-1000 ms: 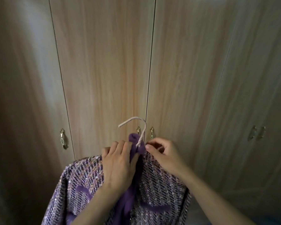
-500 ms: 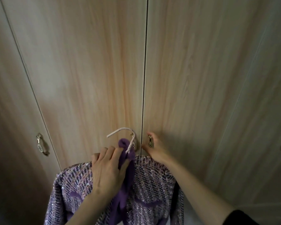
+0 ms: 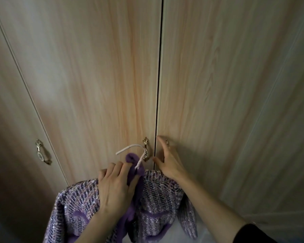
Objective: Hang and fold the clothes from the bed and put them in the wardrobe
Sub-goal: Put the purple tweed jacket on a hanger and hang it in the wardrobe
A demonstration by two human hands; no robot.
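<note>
We count two hands, one jacket, one hanger and three handles on the wardrobe, the third mostly covered by fingers. The left hand grips the purple collar at the hanger's neck, fingers curled round it, and holds the jacket up in front of the closed doors, low in the middle. The white hook rises above the collar, just in front of the middle handle. The right hand lies on the door beside the dark centre gap, over its handle; we cannot tell whether it grasps the handle or only rests there. A black sleeve shows at the lower right. Pale wood-grain doors fill the view, close ahead, and the jacket's shoulders hang near them. The light is dim, with shadow at the left and right edges.
</note>
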